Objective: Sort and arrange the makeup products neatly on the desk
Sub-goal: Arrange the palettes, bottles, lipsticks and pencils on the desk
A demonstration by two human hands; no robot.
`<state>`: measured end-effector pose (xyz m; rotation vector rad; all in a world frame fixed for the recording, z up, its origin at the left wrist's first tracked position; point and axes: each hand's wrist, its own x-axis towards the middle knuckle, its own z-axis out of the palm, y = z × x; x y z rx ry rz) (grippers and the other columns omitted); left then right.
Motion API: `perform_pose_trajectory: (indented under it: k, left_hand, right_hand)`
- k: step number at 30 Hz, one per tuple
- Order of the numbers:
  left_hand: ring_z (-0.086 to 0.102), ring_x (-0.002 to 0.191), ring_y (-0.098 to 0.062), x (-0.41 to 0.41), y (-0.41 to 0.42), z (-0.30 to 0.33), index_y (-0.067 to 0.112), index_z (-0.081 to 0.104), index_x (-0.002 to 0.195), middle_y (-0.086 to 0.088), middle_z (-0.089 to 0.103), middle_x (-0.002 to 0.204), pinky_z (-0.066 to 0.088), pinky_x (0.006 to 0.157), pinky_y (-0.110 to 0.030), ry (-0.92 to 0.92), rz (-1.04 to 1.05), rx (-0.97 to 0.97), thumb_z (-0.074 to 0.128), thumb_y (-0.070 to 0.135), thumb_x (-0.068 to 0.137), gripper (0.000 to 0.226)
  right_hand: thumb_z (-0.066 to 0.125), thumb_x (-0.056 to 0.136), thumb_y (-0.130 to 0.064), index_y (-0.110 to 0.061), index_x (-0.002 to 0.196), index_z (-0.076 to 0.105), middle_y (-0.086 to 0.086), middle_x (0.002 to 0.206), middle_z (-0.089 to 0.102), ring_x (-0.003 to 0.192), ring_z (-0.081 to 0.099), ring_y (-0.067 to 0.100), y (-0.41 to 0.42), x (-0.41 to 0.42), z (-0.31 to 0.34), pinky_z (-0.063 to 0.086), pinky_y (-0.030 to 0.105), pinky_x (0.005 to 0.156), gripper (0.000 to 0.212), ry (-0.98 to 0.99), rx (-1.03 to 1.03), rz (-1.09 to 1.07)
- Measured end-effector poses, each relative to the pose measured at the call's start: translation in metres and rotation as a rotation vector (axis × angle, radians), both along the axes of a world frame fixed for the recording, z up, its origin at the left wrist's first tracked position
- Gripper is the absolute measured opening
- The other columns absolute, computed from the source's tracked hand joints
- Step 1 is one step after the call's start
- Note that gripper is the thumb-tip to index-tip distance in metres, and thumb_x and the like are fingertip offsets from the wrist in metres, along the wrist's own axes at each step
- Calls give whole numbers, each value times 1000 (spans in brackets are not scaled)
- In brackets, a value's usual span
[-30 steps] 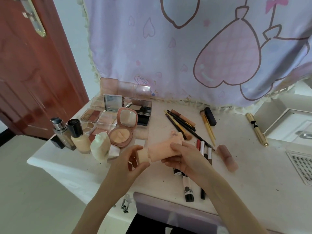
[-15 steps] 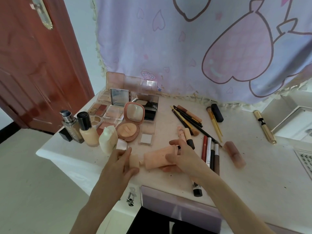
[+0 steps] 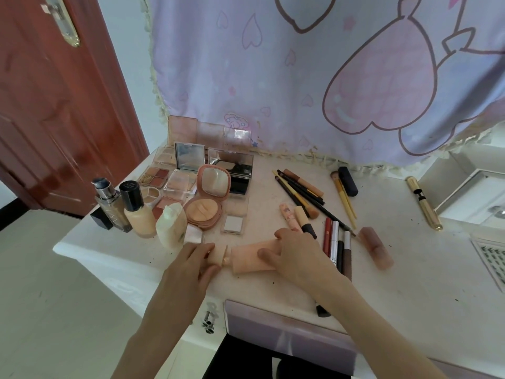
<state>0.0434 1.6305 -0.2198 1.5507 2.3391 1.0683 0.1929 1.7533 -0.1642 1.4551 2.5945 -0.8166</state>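
1. Two hands are low on the white desk (image 3: 410,274).
2. Right hand (image 3: 297,255) holds the peach tube (image 3: 251,257), which lies flat.
3. Left hand (image 3: 188,266) pinches its cap (image 3: 218,254), just beside the tube.

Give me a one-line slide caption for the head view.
Both hands work a peach tube on the desk: right hand grips it, left hand holds its cap.

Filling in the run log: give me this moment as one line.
left hand: grips cap | right hand: holds peach tube | tube: on desk, uncapped
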Motion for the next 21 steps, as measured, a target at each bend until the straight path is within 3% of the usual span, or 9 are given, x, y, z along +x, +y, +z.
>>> perform_pose_trajectory:
  k: [3, 7, 10, 15, 21]
  left_hand:
    - [51, 65, 1, 0, 0, -1, 12, 61, 114, 13, 49, 97, 34, 63, -8, 9, -5, 11, 67, 12, 81, 33]
    - [52, 70, 0, -1, -3, -4, 12, 64, 107, 10, 50, 97, 35, 61, -6, 30, -7, 44, 69, 7, 79, 29]
    - [46, 78, -4, -1, -1, -8, 7, 68, 97, 2, 55, 95, 37, 65, -9, 123, -31, 107, 70, -1, 75, 23]
    - [44, 82, -4, -2, 2, -11, 3, 69, 94, -3, 58, 91, 36, 67, -10, 178, -25, 140, 71, -4, 74, 22]
    - [44, 82, -7, -3, 8, -9, 0, 68, 94, -7, 58, 91, 42, 69, -22, 214, -10, 151, 70, -6, 73, 22]
  right_hand:
    - [43, 94, -48, -16, 126, 48, 5, 114, 58, 92, 54, 17, 0, 0, 1, 46, 29, 79, 46, -110, 79, 28]
    - [49, 90, -51, -23, 135, 41, 1, 131, 45, 121, 42, 20, -4, 4, 3, 38, 32, 96, 54, -72, 206, 170]
    - [51, 89, -48, -25, 140, 36, 0, 136, 39, 125, 33, 20, -9, 4, -4, 27, 35, 105, 58, -54, 293, 354]
    - [50, 91, -43, -23, 137, 38, 0, 131, 41, 119, 37, 18, -9, 2, -15, 30, 31, 102, 52, 12, 286, 341]
    - [55, 88, -43, -21, 136, 40, 1, 129, 42, 117, 37, 19, -4, -2, -19, 31, 30, 98, 54, 49, 264, 307]
